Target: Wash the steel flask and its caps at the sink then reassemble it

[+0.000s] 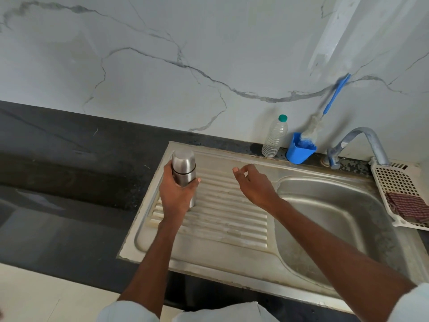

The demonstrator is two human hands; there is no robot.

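**Steel flask upright on the drainboard, cap on**

Steel flask [184,173] stands upright on the ribbed drainboard of the sink [232,219], at its far left corner, with the outer cap seated on top. The left hand [177,194] grips the body from the near side, fingers wrapped round its lower half. The right hand [251,184] hovers over the drainboard just to the right, holding nothing, fingers loosely curled and apart.

The flask's long axis runs straight up, and the cap lies above the left grip and to the left of the free hand, so unscrewing likely falls to the right hand coming across from the side. Washing looks not yet begun; no water shows at the tap [362,145].

The left hand covers the flask's lower body and base. Any inner cap is hidden under the outer 1. A bottle brush [325,117] leans in a blue cup [299,152] behind the sink.
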